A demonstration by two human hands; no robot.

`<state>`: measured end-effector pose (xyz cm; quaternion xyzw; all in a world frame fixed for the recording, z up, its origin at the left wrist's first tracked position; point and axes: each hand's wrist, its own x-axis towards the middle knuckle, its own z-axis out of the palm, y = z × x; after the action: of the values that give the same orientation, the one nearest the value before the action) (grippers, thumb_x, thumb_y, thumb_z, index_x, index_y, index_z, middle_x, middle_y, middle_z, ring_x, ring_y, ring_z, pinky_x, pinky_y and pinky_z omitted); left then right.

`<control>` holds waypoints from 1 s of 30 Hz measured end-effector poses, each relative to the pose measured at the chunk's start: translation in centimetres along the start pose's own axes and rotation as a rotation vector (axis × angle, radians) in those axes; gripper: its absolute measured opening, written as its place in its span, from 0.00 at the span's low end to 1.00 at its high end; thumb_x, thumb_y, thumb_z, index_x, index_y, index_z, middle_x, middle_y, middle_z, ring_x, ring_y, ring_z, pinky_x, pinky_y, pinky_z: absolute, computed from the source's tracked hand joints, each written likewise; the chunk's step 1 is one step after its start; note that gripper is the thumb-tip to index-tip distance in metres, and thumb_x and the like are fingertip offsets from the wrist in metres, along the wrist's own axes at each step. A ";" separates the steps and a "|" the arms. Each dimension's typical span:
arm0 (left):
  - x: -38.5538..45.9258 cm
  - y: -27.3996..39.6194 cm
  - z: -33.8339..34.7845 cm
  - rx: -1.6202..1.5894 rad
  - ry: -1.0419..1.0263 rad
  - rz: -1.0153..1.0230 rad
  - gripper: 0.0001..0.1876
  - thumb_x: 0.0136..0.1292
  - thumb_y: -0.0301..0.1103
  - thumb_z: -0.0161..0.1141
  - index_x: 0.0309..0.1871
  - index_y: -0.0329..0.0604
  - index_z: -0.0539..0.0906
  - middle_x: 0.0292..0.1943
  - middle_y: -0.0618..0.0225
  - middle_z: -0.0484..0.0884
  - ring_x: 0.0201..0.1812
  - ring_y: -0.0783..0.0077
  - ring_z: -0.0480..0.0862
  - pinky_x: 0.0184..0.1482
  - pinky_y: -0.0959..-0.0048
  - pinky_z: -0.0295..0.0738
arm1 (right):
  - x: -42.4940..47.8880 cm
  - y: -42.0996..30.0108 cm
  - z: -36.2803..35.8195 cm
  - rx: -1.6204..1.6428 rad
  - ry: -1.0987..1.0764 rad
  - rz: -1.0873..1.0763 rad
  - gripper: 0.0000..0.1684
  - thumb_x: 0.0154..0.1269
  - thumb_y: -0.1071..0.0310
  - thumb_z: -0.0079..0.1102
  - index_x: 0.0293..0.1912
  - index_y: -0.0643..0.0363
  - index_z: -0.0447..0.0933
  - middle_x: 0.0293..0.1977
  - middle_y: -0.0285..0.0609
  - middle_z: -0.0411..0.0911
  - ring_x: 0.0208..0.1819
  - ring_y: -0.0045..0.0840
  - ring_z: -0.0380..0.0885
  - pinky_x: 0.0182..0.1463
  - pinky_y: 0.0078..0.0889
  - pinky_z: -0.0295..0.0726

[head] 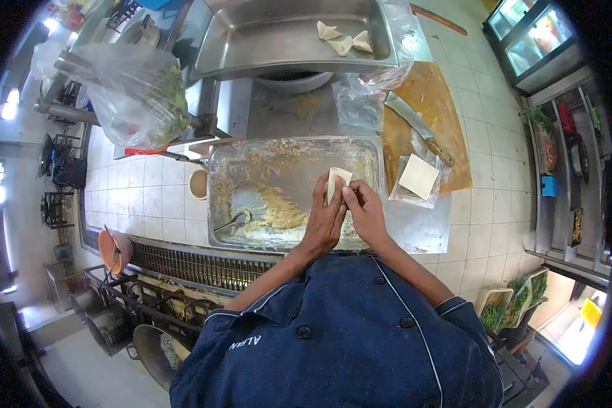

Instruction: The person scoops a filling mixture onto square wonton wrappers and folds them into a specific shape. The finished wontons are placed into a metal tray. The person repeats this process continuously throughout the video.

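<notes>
My left hand [327, 217] holds a pale folded dough wrapper [338, 178] upright over the right part of a metal tray. My right hand [365, 206] is beside it, its fingertips at the wrapper's lower right edge. The metal tray [381, 168] has a light brown filling paste [280, 209] smeared over its bottom, and a metal utensil [237, 218] lies in its lower left corner. A stack of square wrappers [418, 176] rests on plastic to the right. Several folded dumplings [341, 46] lie in the deep steel pan [285, 43] beyond the tray.
A cleaver [413, 118] with a wooden handle lies on a brown cutting board [438, 102] at the right. Crumpled clear plastic [359, 104] is beside the board. At the upper left hangs a plastic bag of greens [143, 102]. An orange bucket [115, 250] stands at the lower left.
</notes>
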<state>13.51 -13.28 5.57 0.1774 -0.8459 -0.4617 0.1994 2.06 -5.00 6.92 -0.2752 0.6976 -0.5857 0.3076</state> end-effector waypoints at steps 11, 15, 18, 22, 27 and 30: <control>0.7 2.2 3.5 -0.244 0.110 -0.169 0.33 0.75 0.28 0.49 0.81 0.38 0.53 0.72 0.49 0.59 0.65 0.57 0.70 0.67 0.63 0.66 | 0.9 3.0 -4.7 0.197 -0.090 0.144 0.14 0.77 0.63 0.55 0.41 0.65 0.78 0.28 0.36 0.78 0.31 0.15 0.74 0.35 0.26 0.75; 2.0 2.7 5.3 -0.705 0.283 -0.398 0.35 0.71 0.24 0.58 0.79 0.37 0.58 0.59 0.57 0.78 0.55 0.70 0.80 0.59 0.69 0.76 | 1.5 4.8 -6.3 0.069 -0.103 0.087 0.16 0.79 0.61 0.51 0.42 0.65 0.78 0.28 0.38 0.78 0.32 0.17 0.75 0.38 0.28 0.75; 2.6 2.3 5.4 -0.752 0.216 -0.576 0.32 0.69 0.23 0.61 0.75 0.36 0.64 0.56 0.59 0.81 0.54 0.70 0.82 0.57 0.69 0.78 | 2.0 5.7 -7.8 0.020 -0.173 0.095 0.17 0.79 0.60 0.50 0.43 0.65 0.79 0.28 0.39 0.78 0.33 0.19 0.75 0.40 0.29 0.75; 3.1 1.3 6.4 -0.993 0.308 -0.717 0.22 0.68 0.25 0.64 0.63 0.37 0.72 0.50 0.63 0.84 0.48 0.69 0.86 0.50 0.69 0.83 | 2.2 5.8 -9.0 0.288 -0.151 0.230 0.17 0.80 0.59 0.49 0.45 0.64 0.79 0.29 0.38 0.78 0.29 0.19 0.76 0.35 0.26 0.77; 5.2 2.3 7.2 -1.197 0.587 -0.763 0.12 0.69 0.29 0.66 0.51 0.40 0.77 0.45 0.63 0.84 0.46 0.67 0.87 0.48 0.67 0.85 | -0.3 5.5 -10.8 0.292 -0.244 0.200 0.16 0.78 0.58 0.55 0.51 0.63 0.76 0.31 0.36 0.78 0.27 0.17 0.79 0.29 0.23 0.78; 5.9 2.6 7.3 -1.238 0.606 -0.737 0.10 0.69 0.30 0.65 0.49 0.40 0.77 0.43 0.63 0.84 0.45 0.66 0.88 0.48 0.67 0.86 | -0.9 4.8 -10.3 0.261 -0.254 0.192 0.17 0.75 0.60 0.61 0.50 0.64 0.74 0.29 0.37 0.79 0.27 0.19 0.80 0.28 0.25 0.79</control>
<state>4.49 -9.55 5.21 0.4217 -0.2294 -0.8175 0.3181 -5.24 3.15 3.54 -0.2367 0.5945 -0.5997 0.4805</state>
